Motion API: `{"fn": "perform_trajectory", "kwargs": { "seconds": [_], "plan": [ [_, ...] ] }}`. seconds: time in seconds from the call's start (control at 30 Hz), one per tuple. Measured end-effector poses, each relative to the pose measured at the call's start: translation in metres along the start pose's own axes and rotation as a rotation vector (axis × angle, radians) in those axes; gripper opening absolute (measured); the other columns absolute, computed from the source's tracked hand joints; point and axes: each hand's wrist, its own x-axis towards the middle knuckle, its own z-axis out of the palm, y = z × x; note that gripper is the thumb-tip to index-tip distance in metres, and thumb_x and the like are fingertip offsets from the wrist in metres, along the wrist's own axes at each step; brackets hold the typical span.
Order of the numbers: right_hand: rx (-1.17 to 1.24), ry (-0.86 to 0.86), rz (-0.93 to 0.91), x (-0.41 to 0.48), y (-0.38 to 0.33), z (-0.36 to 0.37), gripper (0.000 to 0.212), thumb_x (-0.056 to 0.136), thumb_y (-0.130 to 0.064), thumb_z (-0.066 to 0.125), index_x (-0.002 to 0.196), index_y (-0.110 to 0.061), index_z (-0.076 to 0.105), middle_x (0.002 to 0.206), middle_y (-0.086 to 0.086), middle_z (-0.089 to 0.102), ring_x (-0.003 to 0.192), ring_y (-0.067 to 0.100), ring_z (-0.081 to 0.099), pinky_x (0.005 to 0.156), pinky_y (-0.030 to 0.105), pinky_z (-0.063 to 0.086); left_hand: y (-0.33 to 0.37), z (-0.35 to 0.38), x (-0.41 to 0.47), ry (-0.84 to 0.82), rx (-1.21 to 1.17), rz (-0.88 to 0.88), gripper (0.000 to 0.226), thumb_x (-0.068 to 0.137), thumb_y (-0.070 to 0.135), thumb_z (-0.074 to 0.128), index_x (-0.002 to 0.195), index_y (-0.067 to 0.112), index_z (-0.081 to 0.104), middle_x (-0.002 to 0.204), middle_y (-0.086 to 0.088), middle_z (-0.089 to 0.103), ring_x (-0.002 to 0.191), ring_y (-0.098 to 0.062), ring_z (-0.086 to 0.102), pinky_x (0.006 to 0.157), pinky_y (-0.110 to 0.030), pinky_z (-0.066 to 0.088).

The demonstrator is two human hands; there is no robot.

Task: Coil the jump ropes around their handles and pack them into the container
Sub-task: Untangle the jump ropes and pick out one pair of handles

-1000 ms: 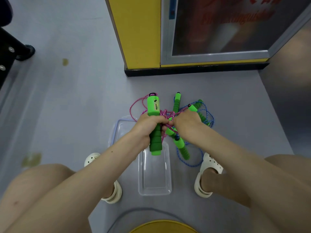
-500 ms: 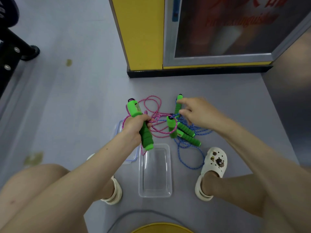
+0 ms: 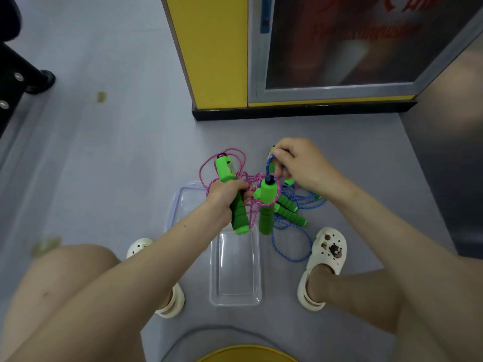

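One grey floor: carrying everything; person is squatting on it.
Yellow cabinet: standing at 12 o'clock of the view, well apart from the ropes.
Container: clear tub, lying on the floor between the two shoes, holding nothing.
Lid: clear, lying at 10 o'clock of the container, partly under the left forearm.
Shoes: right shoe sitting at 3 o'clock of the container, left shoe at 9 o'clock.
Left hand: gripping a green handle round its middle, fingers curling, above the container's 12 o'clock end.
Right hand: pinching the blue rope near its end; hanging handle is dangling from that cord.
Pink rope: looping loose round both lifted handles, tangling at 12 o'clock of the container.
Blue rope rest: lying in loops on the floor at 1 o'clock of the container, just beside the right shoe.
Floor handles: two green ones lying side by side among the blue loops.
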Motion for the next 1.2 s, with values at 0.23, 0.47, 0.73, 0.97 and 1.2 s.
{"fn": "perform_trajectory", "kwargs": {
  "seconds": [0.23,0.47,0.73,0.97,1.2],
  "plan": [
    [0.094,-0.111,0.042,-0.003,0.000,-0.003,0.029,0.101,-0.012,0.040,0.077,-0.018,0.055,0.068,0.003,0.065,0.057,0.011,0.053,0.067,0.033,0.049,0.000,0.007,0.001,-0.081,-0.120,0.065,0.012,0.088,-0.004,0.057,0.079,0.005,0.057,0.054,-0.006,0.064,0.045,-0.010,0.061,0.047,-0.021,0.051],
    [0.011,-0.068,0.002,-0.005,0.003,-0.003,0.020,0.100,-0.021,0.046,0.086,-0.020,0.061,0.051,-0.014,0.047,0.046,-0.005,0.045,0.056,0.017,0.032,0.006,0.015,-0.001,-0.061,-0.132,0.107,0.011,0.087,-0.005,0.057,0.080,0.004,0.056,0.056,-0.008,0.064,0.045,-0.010,0.060,0.047,-0.020,0.050],
    [0.033,0.090,-0.139,-0.006,-0.001,-0.009,0.020,0.098,-0.017,0.048,0.086,-0.019,0.064,0.054,-0.008,0.047,0.047,0.000,0.046,0.052,0.016,0.034,-0.005,0.018,-0.007,-0.124,0.401,0.293,0.021,0.077,-0.010,0.066,0.082,0.007,0.054,0.065,-0.003,0.056,0.054,-0.012,0.051,0.048,-0.019,0.045],
    [0.312,0.077,-0.012,-0.004,0.000,-0.013,0.022,0.103,-0.014,0.034,0.096,-0.003,0.052,0.056,0.009,0.062,0.035,0.008,0.048,0.038,0.016,0.035,-0.010,0.009,-0.005,-0.081,0.523,0.371,0.016,0.078,-0.006,0.068,0.085,0.006,0.060,0.073,-0.010,0.061,0.063,-0.019,0.056,0.063,-0.031,0.051],
    [0.258,-0.040,0.042,-0.003,-0.003,-0.002,0.025,0.103,-0.018,0.031,0.084,-0.017,0.047,0.074,0.010,0.069,0.053,0.017,0.059,0.038,0.019,0.039,0.001,0.015,-0.013,-0.088,0.032,0.271,0.016,0.083,-0.008,0.060,0.080,0.007,0.056,0.064,-0.007,0.056,0.046,-0.010,0.055,0.047,-0.020,0.048]
  ]
}}
